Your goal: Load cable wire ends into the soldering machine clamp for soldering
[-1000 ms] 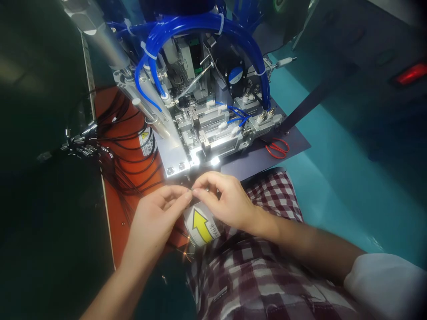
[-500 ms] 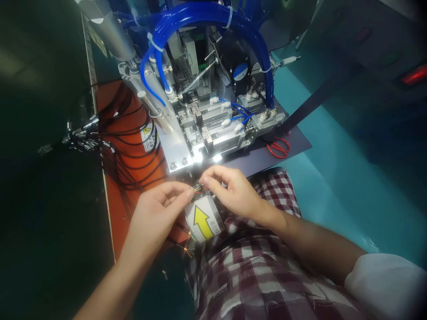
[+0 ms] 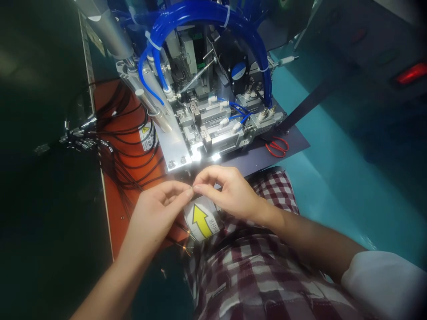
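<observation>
My left hand (image 3: 155, 206) is closed in a pinch, thumb against forefinger, on the ends of thin coloured wires (image 3: 192, 187). My right hand (image 3: 230, 191) pinches at the same spot, its fingertips touching those of the left. Between them the wires are nearly all hidden. Just below the fingers is a white plate with a yellow arrow (image 3: 201, 221). More bared coloured wire ends (image 3: 187, 250) stick out below the left wrist. Black cables (image 3: 130, 155) run across the orange board (image 3: 108, 195) on the left.
Ahead stands a metal machine with pneumatic cylinders (image 3: 222, 138) and a thick arch of blue hoses (image 3: 203, 15). Metal cable connectors (image 3: 83, 138) bunch over the board's left edge. Red-handled scissors (image 3: 278, 149) lie on the dark plate (image 3: 296, 141) at right.
My right hand has moved slightly left, bringing its fingertips against the left hand's. The coloured wires that showed between the hands are now mostly covered.
</observation>
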`<state>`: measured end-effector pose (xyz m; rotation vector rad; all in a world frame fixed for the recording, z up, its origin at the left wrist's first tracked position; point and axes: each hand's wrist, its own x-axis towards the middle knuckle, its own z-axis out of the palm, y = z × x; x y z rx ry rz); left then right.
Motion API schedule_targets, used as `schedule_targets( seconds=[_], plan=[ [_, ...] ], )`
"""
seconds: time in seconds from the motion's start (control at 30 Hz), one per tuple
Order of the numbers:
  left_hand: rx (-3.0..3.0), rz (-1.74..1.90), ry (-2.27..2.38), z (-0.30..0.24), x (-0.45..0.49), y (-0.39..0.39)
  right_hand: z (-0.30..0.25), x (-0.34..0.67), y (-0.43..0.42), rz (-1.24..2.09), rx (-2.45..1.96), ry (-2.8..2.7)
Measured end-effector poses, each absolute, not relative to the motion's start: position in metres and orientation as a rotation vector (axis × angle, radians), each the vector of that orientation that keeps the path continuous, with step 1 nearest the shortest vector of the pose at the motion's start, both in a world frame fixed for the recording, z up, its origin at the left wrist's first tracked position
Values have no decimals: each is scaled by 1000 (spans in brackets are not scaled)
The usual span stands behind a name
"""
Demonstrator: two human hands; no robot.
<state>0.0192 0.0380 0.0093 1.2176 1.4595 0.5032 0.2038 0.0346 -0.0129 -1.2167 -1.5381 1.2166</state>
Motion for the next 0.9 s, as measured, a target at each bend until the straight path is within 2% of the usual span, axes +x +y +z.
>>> schedule_targets(
  seconds=[0.2,0.43,0.9],
  plan=[
    [1477,642,1515,6,22,31,-23,203,41,1439,-1227,-1269],
    [2323,780,1295,-10,19,32,-35,207,43,1589,-1281,-1059],
    [2402,772,1249,-21,16,36,-36,205,44,1569,-1359,-983]
  ],
)
